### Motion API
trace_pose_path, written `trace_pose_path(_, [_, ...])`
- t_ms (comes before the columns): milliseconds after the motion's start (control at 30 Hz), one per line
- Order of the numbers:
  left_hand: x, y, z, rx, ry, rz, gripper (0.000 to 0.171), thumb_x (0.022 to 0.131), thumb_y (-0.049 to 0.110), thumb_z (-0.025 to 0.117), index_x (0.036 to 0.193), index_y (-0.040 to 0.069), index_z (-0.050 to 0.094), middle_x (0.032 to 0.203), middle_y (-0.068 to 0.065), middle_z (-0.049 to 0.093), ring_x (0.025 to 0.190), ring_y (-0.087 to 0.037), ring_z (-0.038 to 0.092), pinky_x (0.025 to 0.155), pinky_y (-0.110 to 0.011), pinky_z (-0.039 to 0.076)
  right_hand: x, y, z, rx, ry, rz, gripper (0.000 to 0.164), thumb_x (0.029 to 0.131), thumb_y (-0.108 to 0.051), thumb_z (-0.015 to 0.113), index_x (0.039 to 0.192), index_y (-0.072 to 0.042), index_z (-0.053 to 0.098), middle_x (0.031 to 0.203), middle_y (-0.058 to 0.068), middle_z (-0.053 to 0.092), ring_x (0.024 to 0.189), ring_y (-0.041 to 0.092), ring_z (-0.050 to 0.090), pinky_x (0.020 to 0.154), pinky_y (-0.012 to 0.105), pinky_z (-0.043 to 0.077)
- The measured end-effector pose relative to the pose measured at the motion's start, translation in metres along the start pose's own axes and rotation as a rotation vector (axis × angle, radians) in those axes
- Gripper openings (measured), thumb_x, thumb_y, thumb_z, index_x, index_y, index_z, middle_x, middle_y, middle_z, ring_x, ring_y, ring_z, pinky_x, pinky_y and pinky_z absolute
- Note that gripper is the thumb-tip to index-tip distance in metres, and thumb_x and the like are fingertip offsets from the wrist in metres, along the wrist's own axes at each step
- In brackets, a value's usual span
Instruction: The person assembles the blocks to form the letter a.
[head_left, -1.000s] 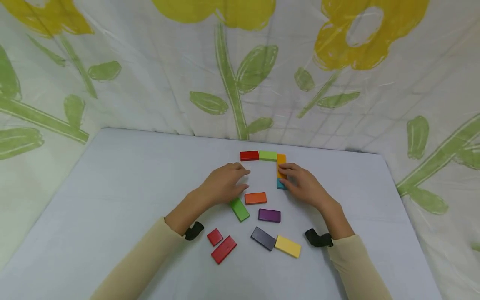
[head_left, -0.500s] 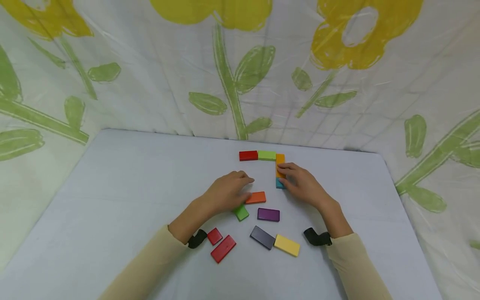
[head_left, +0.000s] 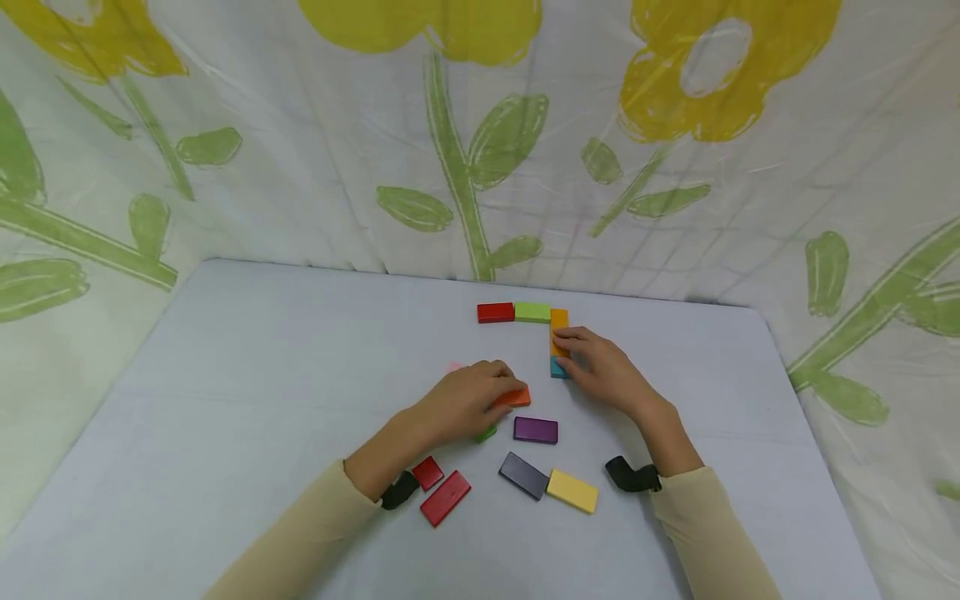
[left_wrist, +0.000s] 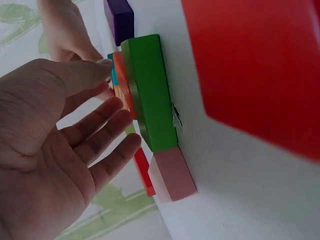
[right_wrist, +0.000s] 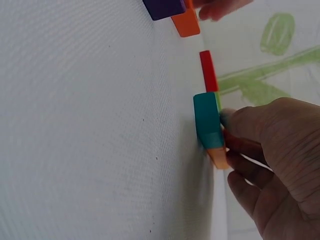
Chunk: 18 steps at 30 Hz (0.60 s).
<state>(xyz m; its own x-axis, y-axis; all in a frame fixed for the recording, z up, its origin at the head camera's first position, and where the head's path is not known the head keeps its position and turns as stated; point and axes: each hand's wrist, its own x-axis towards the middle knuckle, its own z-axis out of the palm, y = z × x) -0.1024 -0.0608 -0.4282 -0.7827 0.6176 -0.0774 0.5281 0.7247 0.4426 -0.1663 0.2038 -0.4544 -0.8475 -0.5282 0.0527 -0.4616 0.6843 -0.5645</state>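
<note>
A purple block (head_left: 536,430) lies flat on the white table (head_left: 225,375), a dark grey block (head_left: 524,476) touching a yellow block (head_left: 572,491) nearer the front edge. Two red blocks (head_left: 446,498) sit left. A flowered sheet (head_left: 480,133) hangs behind.

white table (head_left: 225,375), flower-printed cloth backdrop (head_left: 300,167)

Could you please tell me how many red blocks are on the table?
3: one at the left end of the far row, and a small one and a long one side by side near the left wrist. Hands may hide others.
</note>
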Motion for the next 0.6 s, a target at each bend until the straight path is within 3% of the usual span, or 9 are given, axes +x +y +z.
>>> trace_pose_path(233, [0.0049, 0.0024, 0.0030, 0.054, -0.012, 0.101, 0.028, 0.108, 0.017, 0.061, 0.131, 0.019, 0.076, 0.136, -0.005, 0.069, 0.124, -0.024, 0.067, 0.102, -0.037, 0.060, -0.0001, -0.0015, 0.0004, -0.008, -0.001, 0.002, 0.043, 0.103, -0.009, 0.068, 0.144, 0.003, 0.062, 0.151, 0.020, 0.060, 0.143, 0.041, 0.057, 0.119, 0.057, 0.046])
trace_pose_path(600, [0.0095, 0.0070, 0.0043, 0.119, -0.067, 0.076, 0.034, 0.106, 0.020, 0.065, 0.139, 0.015, 0.071, 0.149, -0.004, 0.065, 0.132, -0.026, 0.065, 0.106, -0.037, 0.059, 0.0002, -0.0008, 0.0010, -0.007, 0.004, 0.003, 0.043, 0.103, -0.010, 0.068, 0.144, 0.002, 0.062, 0.150, 0.019, 0.061, 0.143, 0.040, 0.057, 0.119, 0.057, 0.046])
